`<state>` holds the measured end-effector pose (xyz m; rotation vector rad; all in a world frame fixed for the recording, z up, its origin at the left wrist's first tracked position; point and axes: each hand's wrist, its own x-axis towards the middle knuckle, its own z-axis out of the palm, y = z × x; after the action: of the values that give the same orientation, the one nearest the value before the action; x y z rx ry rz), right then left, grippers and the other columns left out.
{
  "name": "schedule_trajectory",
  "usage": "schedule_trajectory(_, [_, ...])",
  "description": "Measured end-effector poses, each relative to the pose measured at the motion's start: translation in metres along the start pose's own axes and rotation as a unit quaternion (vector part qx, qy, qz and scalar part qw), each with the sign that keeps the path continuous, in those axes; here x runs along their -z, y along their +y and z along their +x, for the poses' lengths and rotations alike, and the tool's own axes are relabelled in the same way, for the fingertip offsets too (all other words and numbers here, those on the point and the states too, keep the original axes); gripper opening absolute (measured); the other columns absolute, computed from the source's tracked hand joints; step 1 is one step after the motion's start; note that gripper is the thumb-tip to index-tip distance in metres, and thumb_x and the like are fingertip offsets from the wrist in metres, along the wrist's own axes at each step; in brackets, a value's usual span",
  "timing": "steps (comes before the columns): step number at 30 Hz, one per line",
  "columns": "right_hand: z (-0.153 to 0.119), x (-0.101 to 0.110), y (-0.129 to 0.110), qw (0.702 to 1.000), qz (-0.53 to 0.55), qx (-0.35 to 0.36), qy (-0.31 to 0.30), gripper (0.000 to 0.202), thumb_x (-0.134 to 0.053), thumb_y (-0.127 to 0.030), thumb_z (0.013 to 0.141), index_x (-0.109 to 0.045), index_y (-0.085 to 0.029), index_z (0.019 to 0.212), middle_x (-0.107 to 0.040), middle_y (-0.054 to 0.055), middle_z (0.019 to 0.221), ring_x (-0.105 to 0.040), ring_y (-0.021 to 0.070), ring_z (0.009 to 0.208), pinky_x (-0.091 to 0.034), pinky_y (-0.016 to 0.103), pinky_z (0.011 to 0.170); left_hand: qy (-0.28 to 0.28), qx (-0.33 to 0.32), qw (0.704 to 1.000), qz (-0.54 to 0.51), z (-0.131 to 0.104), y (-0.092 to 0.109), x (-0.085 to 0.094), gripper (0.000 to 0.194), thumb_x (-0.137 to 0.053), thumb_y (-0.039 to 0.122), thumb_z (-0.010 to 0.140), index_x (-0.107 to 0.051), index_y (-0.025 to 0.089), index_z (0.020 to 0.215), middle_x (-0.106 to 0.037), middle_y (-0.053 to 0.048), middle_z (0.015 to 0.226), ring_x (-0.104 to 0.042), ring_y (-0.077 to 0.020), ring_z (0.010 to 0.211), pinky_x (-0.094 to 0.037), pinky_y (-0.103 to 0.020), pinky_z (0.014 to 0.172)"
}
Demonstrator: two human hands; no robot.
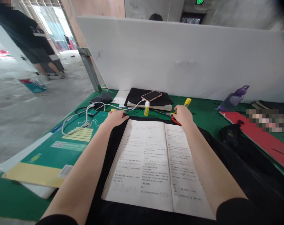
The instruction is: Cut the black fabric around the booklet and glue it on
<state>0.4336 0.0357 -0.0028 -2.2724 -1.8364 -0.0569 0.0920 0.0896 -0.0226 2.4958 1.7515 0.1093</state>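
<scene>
An open book [146, 156] with printed pages lies on black cloth between my forearms. My left hand [117, 118] is closed at the book's upper left corner, over the cloth's edge; what its fingers hold is hidden. A yellow item [113, 110] shows partly behind that hand. At the book's upper right, my right hand [183, 115] has its fingers curled around red-handled pliers [176, 120], whose metal end points left. A yellow glue stick [187, 102] lies just behind this hand. Another glue stick [147, 108], with a white cap, stands upright between both hands.
A green book [55, 140] with a white cable lies left. Behind, a phone [151, 95] rests on a black folder [132, 97]. A purple bottle [233, 99] and red board [261, 134] are right. A white partition [179, 59] bounds the table; a person [31, 37] stands beyond, left.
</scene>
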Motion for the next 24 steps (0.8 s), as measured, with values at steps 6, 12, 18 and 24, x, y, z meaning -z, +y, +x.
schedule_trajectory(6, [-0.011,0.012,-0.036,0.974,0.107,0.138,-0.143,0.032,-0.06,-0.04,0.081,-0.063,-0.022,0.107,-0.067,0.006,0.11,-0.062,0.0181,0.098,-0.048,0.027,0.081,0.018,0.001,1.0,-0.013,0.001,-0.001,-0.002,0.045,-0.041,0.053,0.085,-0.062,0.022,0.111,-0.067,-0.011,0.111,-0.056,-0.0312,0.108,-0.039,-0.045,0.09])
schedule_trajectory(12, [-0.013,0.002,-0.04,0.966,0.095,0.14,-0.195,0.043,-0.063,-0.036,0.077,-0.061,-0.021,0.117,-0.061,0.008,0.125,-0.059,0.0242,0.109,-0.046,0.031,0.089,0.021,-0.018,0.999,-0.031,0.001,0.001,-0.002,0.053,-0.053,0.057,0.078,-0.059,0.02,0.116,-0.067,-0.01,0.114,-0.055,-0.031,0.113,-0.039,-0.042,0.092])
schedule_trajectory(18, [0.001,0.002,-0.01,0.976,0.064,0.082,-0.19,0.03,-0.05,-0.024,0.086,-0.067,-0.018,0.111,-0.064,0.011,0.12,-0.06,0.0264,0.108,-0.045,0.035,0.089,0.011,-0.022,1.0,-0.019,0.004,0.001,-0.008,0.059,-0.059,0.055,0.076,-0.054,0.02,0.123,-0.064,-0.012,0.118,-0.052,-0.0326,0.117,-0.037,-0.043,0.094])
schedule_trajectory(24, [0.006,-0.004,0.009,0.978,0.042,0.078,-0.189,0.037,-0.051,-0.011,0.08,-0.067,-0.021,0.112,-0.067,0.006,0.116,-0.062,0.0203,0.104,-0.046,0.028,0.087,-0.002,-0.028,1.0,-0.012,0.008,-0.003,-0.013,0.057,-0.061,0.053,0.075,-0.056,0.022,0.122,-0.064,-0.01,0.12,-0.052,-0.0319,0.117,-0.036,-0.042,0.093])
